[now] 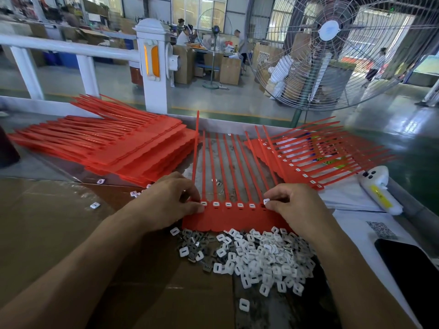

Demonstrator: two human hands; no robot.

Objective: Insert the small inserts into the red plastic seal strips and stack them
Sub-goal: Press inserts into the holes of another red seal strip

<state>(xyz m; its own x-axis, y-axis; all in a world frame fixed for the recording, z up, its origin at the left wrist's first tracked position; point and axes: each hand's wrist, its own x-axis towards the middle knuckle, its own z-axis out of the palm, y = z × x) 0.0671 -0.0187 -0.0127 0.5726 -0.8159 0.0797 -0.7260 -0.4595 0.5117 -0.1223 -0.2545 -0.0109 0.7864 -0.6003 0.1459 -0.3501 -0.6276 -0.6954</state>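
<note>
Red seal strip (228, 217): five seated white inserts (228, 204) between both hands' fingers; left hand (166, 205) pinches its end, right hand (297, 207) pinches a sixth insert (266, 201).

A large wire-caged fan (330, 32) stands beyond the tabletop (47, 233), a black phone (411, 269) lies at right near a white handheld device (380, 191).

Single head-worn wide-angle cam, looks forward and down, close over the workbench (59, 233). Upper frame catches factory floor and pedestal fan (332, 43) beyond. No second view
</note>
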